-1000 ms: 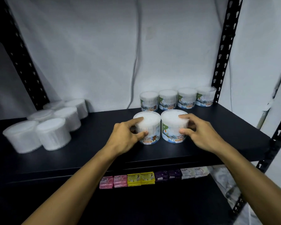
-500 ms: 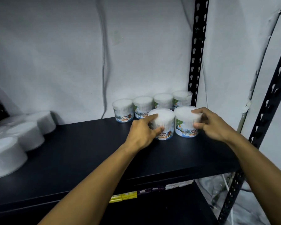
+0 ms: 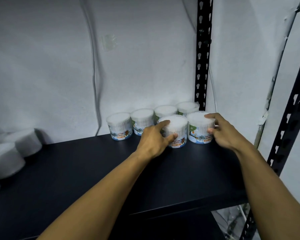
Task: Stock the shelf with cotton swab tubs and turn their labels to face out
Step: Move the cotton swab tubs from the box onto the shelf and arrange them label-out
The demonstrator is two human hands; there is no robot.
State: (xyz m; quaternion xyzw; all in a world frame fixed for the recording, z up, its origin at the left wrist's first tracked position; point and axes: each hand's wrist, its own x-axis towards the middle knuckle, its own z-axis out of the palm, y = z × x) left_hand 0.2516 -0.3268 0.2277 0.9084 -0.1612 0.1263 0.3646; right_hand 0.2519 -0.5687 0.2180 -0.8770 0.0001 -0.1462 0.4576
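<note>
On the black shelf [image 3: 93, 170] a row of several cotton swab tubs [image 3: 119, 126] stands against the back wall, labels facing out. Two more tubs stand in front of that row at the right. My left hand [image 3: 154, 139] grips the left front tub [image 3: 177, 130], forefinger on its lid and thumb on its label side. My right hand [image 3: 223, 132] grips the right front tub [image 3: 197, 129], fingers over the lid's far edge and thumb on its side. Both front labels face out. The right front tub's label reads partly, cut off by my hand.
Several unlabelled-looking white tubs [image 3: 10, 153] sit at the shelf's left end. A black slotted upright [image 3: 202, 54] stands behind the row at the right. Another upright [image 3: 291, 110] runs along the right edge. A white wall with a cable backs the shelf.
Both hands have carried the two front tubs back and to the right, up close to the back row. The camera has swung right with them.
</note>
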